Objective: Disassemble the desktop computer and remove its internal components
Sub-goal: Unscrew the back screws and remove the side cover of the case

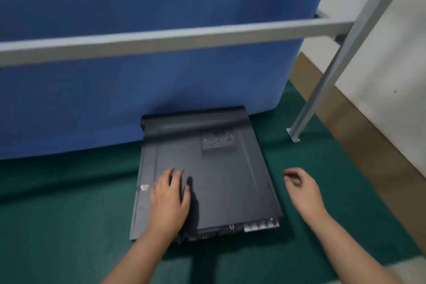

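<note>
A dark desktop computer case (207, 173) is lying flat on its side on a green tabletop (69, 203), its far end touching a blue fabric backdrop (138, 87). The person's left hand (169, 196) is resting palm down on the case's side panel, fingers straight and spread, gripping nothing. The right hand (302, 188) is hovering just beside the case's right edge, fingers loosely curled and holding nothing. A grey metal frame bar (175, 37) is crossing overhead.
</note>
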Demonstrator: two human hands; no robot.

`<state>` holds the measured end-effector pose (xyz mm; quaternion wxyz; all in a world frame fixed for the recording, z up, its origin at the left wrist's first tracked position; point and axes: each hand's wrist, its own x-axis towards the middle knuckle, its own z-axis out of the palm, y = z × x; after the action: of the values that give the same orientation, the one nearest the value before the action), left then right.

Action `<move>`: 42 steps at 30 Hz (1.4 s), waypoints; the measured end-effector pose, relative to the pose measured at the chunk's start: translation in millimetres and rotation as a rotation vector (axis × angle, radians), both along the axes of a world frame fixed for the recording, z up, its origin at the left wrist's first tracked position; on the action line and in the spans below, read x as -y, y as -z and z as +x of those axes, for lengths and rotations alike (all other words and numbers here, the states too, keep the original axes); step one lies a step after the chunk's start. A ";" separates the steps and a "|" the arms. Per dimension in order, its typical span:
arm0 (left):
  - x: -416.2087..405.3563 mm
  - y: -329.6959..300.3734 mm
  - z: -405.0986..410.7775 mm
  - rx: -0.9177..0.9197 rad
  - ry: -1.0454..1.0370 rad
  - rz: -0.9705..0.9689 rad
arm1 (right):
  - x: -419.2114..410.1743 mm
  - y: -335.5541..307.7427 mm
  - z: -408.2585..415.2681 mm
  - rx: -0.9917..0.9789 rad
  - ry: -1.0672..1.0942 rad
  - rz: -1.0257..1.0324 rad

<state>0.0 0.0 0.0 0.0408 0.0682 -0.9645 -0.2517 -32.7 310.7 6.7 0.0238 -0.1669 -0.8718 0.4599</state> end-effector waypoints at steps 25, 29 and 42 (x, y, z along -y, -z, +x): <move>-46.2 31.2 -14.9 0.005 -0.033 -0.220 | -0.6 108.9 -70.0 0.724 -0.291 0.472; -46.1 30.3 -15.0 0.014 -0.024 -0.217 | -0.5 105.6 -67.8 0.778 -0.357 0.543; -46.0 30.7 -16.0 -0.013 -0.020 -0.159 | -6.4 62.0 -58.0 0.253 -0.026 -0.036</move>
<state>-16.0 46.0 -30.7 0.0550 0.0725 -0.9804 -0.1745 -90.7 317.1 -55.2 -0.0955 -0.2126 -0.8615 0.4511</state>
